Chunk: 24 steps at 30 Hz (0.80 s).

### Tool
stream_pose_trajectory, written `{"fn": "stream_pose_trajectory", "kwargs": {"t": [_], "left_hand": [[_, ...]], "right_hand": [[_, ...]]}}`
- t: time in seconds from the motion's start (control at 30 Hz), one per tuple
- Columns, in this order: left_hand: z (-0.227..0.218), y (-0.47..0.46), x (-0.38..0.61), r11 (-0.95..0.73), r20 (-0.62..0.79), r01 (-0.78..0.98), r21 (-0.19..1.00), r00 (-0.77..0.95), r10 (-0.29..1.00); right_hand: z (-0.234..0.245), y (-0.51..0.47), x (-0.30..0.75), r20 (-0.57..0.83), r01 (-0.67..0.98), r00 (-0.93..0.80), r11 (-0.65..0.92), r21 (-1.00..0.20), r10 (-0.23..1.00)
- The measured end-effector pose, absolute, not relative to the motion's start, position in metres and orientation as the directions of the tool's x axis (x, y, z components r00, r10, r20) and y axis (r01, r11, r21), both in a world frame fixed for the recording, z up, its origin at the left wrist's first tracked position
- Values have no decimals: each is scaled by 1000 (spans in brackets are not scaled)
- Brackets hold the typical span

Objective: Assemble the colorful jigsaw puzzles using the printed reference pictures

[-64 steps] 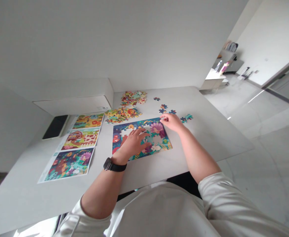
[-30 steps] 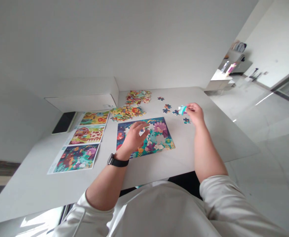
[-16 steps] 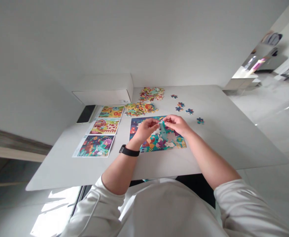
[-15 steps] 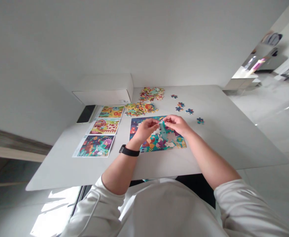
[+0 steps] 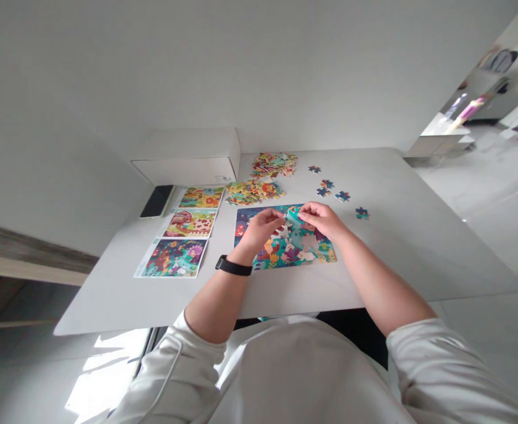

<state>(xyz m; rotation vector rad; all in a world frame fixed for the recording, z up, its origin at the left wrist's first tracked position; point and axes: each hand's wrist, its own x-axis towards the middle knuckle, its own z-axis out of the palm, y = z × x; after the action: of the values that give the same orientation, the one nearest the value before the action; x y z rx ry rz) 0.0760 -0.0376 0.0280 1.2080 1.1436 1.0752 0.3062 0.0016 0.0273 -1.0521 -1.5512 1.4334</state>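
A partly built colourful jigsaw puzzle (image 5: 305, 253) lies on the white table (image 5: 395, 247) in front of me. Both hands meet just above its upper middle. My left hand (image 5: 262, 227), with a black watch on the wrist, and my right hand (image 5: 322, 218) pinch a small teal puzzle piece (image 5: 291, 214) between their fingertips. Several loose blue pieces (image 5: 342, 196) lie on the table to the right of the hands.
Two heaps of loose pieces (image 5: 254, 191) (image 5: 274, 164) lie behind the puzzle. A sheet with three reference pictures (image 5: 181, 231) lies to the left, a black phone (image 5: 157, 201) beyond it, and a white box (image 5: 192, 158) against the wall.
My right hand picked a teal piece from the table on the right and brought it over the puzzle. My left hand lifted off the puzzle to meet it. The camera view shifted.
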Motion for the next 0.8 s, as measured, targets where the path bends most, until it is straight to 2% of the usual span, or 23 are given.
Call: {"fn": "stream_pose_trajectory", "kwargs": {"t": [0.23, 0.6, 0.8], "left_hand": [[32, -37, 76, 84, -86, 31, 996, 72, 994], [24, -35, 75, 14, -30, 125, 992, 128, 991], [22, -34, 74, -12, -19, 204, 979, 153, 988]], "right_hand": [[22, 5, 311, 15, 97, -348, 52, -994, 937], [23, 4, 309, -13, 196, -374, 65, -979, 928], [22, 7, 310, 23, 202, -393, 110, -973, 919]]}}
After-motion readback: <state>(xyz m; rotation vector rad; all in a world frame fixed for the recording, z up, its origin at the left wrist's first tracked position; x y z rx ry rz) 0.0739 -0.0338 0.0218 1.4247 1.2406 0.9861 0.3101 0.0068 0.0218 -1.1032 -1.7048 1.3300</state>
